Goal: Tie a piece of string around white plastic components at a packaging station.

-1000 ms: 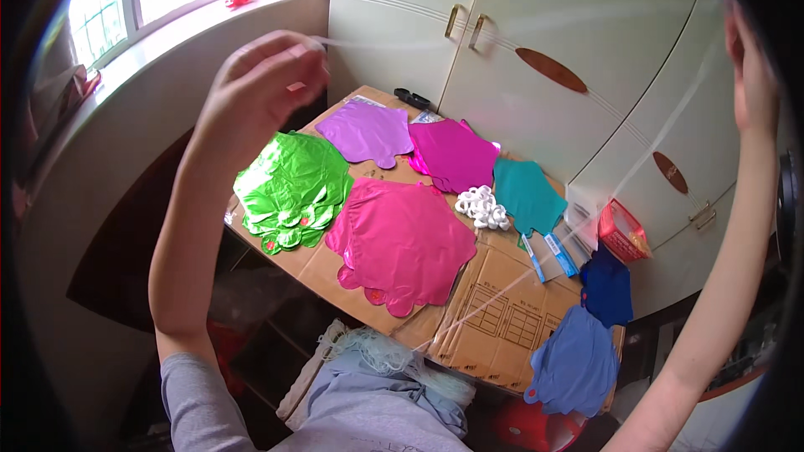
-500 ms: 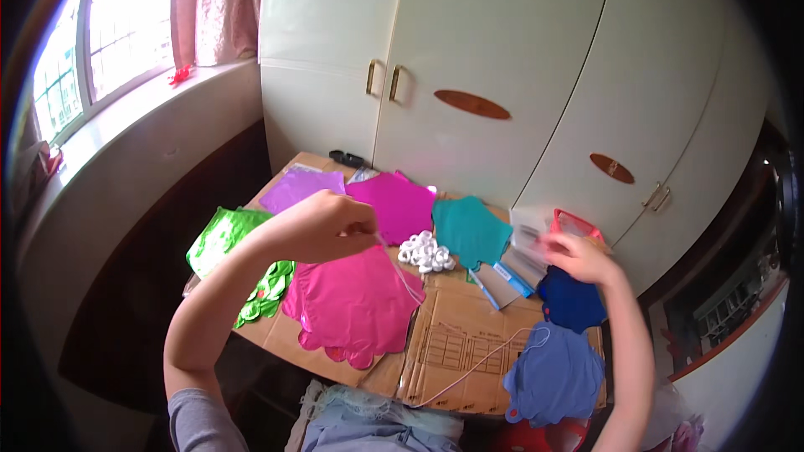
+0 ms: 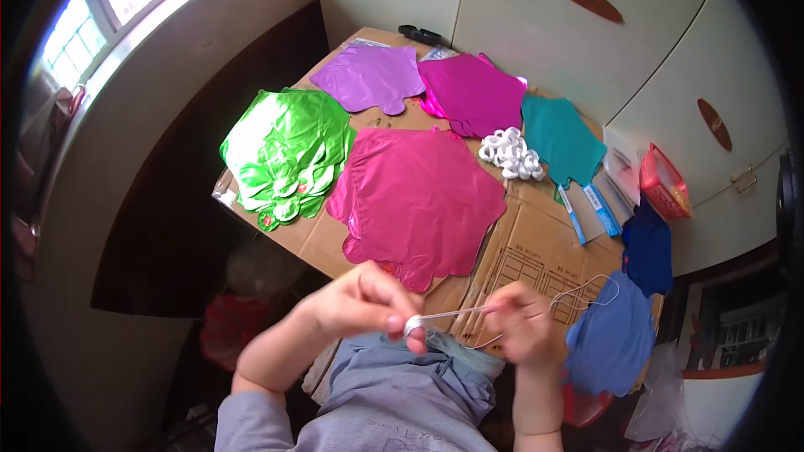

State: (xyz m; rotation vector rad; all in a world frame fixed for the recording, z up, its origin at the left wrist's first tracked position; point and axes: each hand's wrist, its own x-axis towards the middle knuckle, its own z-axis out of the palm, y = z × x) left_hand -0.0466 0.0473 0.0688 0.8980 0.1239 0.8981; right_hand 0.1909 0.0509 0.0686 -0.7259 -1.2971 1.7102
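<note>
Two hands meet low in our view, just above our lap: our left hand (image 3: 362,305) pinches a small white coil of ribbon (image 3: 414,326) between thumb and fingertips, its grip closed on the coil, while our right hand (image 3: 526,324) closes its grip on the white ribbon strand (image 3: 456,313) that runs taut from the coil across to it. Past the right hand the strand loops loosely outward (image 3: 596,291) over the cardboard and toward the light blue foil balloon (image 3: 611,339). The hands hover at the near edge of the desk (image 3: 536,243), which is covered with flattened brown cardboard. Directly beyond them lies a large pink foil balloon (image 3: 419,201), flat and uninflated. To its left sits a crumpled-looking stack of green foil balloons (image 3: 285,155), and farther back a purple one (image 3: 368,75) and a magenta one (image 3: 473,92) lie side by side, slightly overlapping. A heap of small white ribbon coils (image 3: 509,153) rests between the magenta balloon and a teal balloon (image 3: 563,141). To the right a dark blue balloon (image 3: 646,249) lies beside a red basket (image 3: 664,184), with narrow blue-and-white packets (image 3: 590,211) near them. Pale cupboard doors (image 3: 586,25) stand behind the desk, and a bright window (image 3: 109,0) is at the upper left.
</note>
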